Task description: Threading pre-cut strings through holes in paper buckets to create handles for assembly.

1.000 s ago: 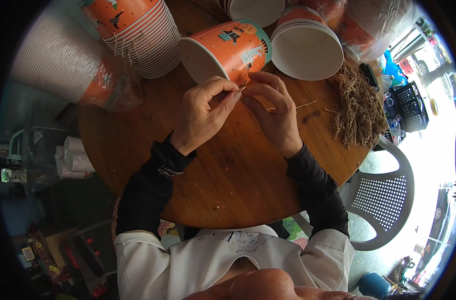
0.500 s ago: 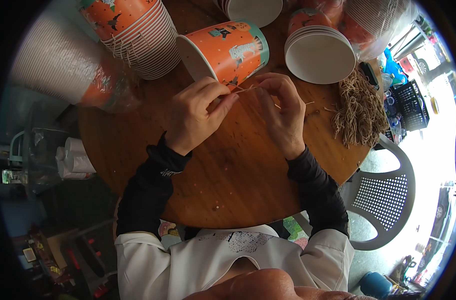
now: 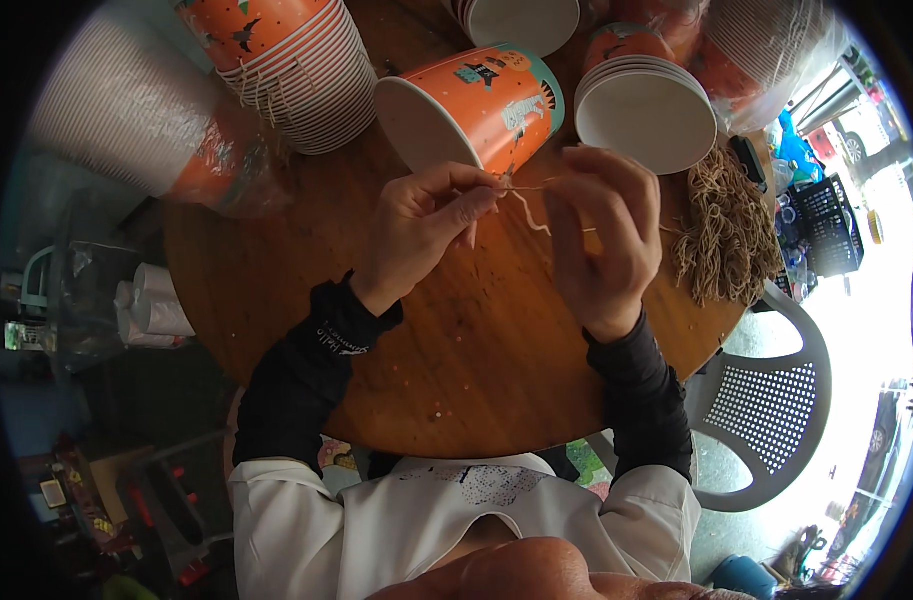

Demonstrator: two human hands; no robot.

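Note:
A thin tan string (image 3: 527, 213) is pinched between the thumb and fingertips of my left hand (image 3: 413, 228), just in front of an orange paper bucket (image 3: 496, 110). One stretch runs taut to the fingertips of my right hand (image 3: 613, 240), which are closed on it. A second length dangles in a wavy curve between the hands. The bucket lies on its side, white mouth toward my left hand, with green trim at its base. Whether the string passes through the bucket's rim is hidden behind my fingers.
On the round wooden table (image 3: 456, 340), a bundle of tan strings (image 3: 724, 235) lies at right. Nested buckets (image 3: 321, 95) stand back left, beside a plastic-wrapped stack (image 3: 126, 120). More buckets (image 3: 644, 120) lie back right. A grey plastic chair (image 3: 766, 400) stands right of the table.
My right hand has moved right and drawn the string out from my left hand. The left hand has shifted slightly right, still pinching. The view has shifted a little.

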